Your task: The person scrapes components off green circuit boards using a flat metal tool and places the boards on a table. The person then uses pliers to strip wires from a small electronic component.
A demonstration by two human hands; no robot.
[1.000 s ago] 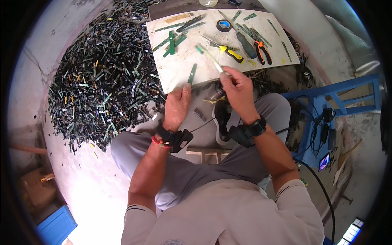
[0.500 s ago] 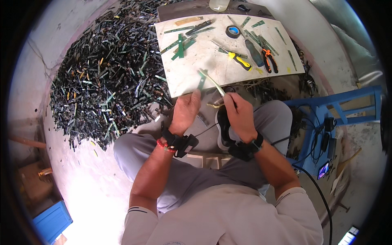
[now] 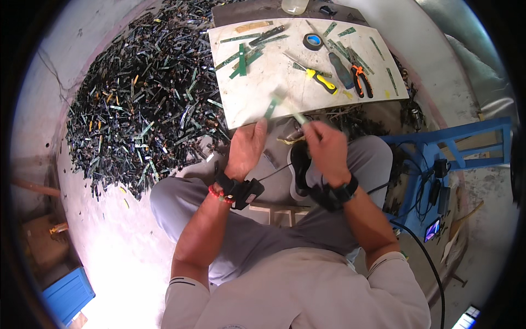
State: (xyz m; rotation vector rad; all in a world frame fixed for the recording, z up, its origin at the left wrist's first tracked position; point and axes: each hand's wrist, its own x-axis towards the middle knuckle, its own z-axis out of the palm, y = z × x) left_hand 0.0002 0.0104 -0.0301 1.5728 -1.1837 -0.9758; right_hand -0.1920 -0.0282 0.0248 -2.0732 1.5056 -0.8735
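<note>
Pinching the green strip [image 3: 270, 108] at its near end, over the near edge of the white board [image 3: 249, 101], the left hand [image 3: 246, 149] seemed best held steady; the blurred brush-like tool [image 3: 298, 116], in the closed fingers of the right hand [image 3: 327, 149], likely needed light strokes. Dark strip pile [image 3: 142, 104] left; black tape [image 3: 307, 44], yellow screwdriver [image 3: 322, 81], pliers [image 3: 359, 79] lay on the board; blue chair [image 3: 453, 148] right.

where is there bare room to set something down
On the white board, between the green strips and the left hand, left of the yellow-handled screwdriver. A narrower gap lies right of the orange-handled pliers. Crowded: far left, with those strips; right half, with those tools and a tape roll; near middle, around the held strip.
</note>
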